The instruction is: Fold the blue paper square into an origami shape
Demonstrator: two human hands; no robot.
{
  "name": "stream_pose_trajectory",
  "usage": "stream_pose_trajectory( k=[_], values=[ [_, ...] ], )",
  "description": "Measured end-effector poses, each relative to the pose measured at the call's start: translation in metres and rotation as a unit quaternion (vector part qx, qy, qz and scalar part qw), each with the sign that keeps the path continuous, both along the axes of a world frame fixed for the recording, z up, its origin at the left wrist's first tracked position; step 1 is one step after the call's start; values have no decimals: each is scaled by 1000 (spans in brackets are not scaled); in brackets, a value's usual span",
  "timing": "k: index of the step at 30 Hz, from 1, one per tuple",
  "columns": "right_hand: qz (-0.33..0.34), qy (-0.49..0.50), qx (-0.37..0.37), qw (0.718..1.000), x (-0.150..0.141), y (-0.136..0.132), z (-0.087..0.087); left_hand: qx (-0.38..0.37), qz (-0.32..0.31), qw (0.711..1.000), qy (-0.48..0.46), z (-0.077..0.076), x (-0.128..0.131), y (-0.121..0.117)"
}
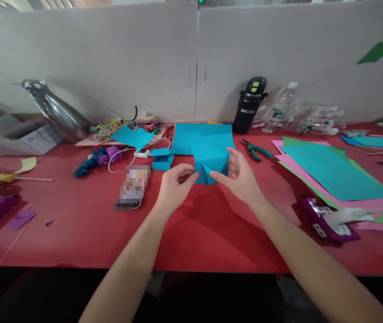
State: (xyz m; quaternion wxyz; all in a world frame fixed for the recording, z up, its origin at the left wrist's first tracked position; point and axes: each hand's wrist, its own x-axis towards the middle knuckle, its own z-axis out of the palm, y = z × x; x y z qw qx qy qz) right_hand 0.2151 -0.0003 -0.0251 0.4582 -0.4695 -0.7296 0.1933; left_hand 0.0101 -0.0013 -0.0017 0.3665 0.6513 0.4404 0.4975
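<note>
Between my two hands is a piece of blue paper [213, 159], partly folded, with a pointed crease at its near edge. My left hand [178, 183] pinches its left near corner between thumb and fingers. With the thumb at the front and the fingers behind its right side, my right hand [240, 176] grips the same paper. Behind it a flat blue sheet [184, 137] lies on the red table. A small folded blue paper piece [161, 159] sits just left of the held one.
A phone [133, 186] lies left of my hands. Pliers [257, 150], a black bottle [250, 107] and stacked coloured sheets [336, 170] are to the right. A steel jug [56, 110] leans at the back left. Purple power strips [326, 220] lie at both sides.
</note>
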Motion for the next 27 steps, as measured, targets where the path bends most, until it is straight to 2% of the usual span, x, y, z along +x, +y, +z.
stream_pose_trajectory(
  k=[2, 4, 10, 17, 27],
  values=[
    [-48, 67, -48, 995, -3, -3, 3, -5, -20, 1000, -1, 1, 0, 0],
    [-53, 95, -52, 993, -7, -6, 6, -6, -38, 999, -2, 1, 0, 0],
    [-66, 83, -16, 994, -13, -8, 8, -6, -75, 997, 24, 4, -1, -1],
    [-84, 95, -19, 992, -13, -8, 8, -31, -99, 994, 27, 1, -2, 1],
    [-121, 96, -19, 988, -15, -9, 11, -36, -104, 992, 60, 0, -2, 0]
  ],
)
